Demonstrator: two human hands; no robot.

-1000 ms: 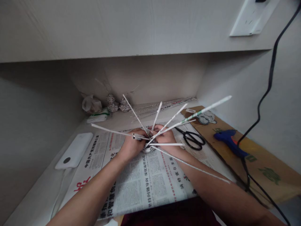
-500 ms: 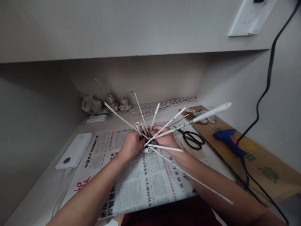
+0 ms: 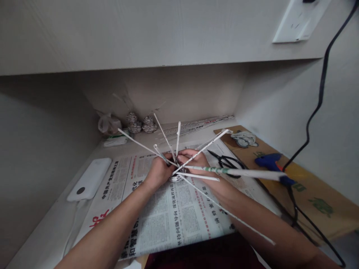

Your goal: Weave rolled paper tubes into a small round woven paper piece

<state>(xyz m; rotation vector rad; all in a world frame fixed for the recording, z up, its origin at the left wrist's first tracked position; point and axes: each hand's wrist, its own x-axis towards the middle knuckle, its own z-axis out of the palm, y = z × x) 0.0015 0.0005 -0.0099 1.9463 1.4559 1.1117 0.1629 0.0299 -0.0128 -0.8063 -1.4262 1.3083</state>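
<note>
Between my hands is a small woven paper piece (image 3: 176, 178), with several rolled-paper sticks fanning out from it. My left hand (image 3: 160, 171) grips its left side, fingers curled around the base of the sticks. On the far right side my right hand (image 3: 194, 158) has its fingers closed in at the bases of the sticks. A thick white paper tube with green marks (image 3: 238, 172) points right, over my right forearm and the black scissors (image 3: 230, 164). One long thin paper stick (image 3: 232, 215) slants down toward me. The fingertips are partly hidden behind the sticks.
Newspaper (image 3: 157, 224) covers the tabletop. A white power bank (image 3: 89, 179) with a cable lies left. Right, a blue glue gun (image 3: 269, 160) rests on cardboard (image 3: 322, 190). At the back are woven gourd shapes (image 3: 134, 124), spare paper sticks (image 3: 196, 126) and a plastic bag (image 3: 108, 124).
The thick paper tube has swung down from pointing up-right to nearly level. Several upright sticks have shifted or tilted left. Both hands stay on the woven piece.
</note>
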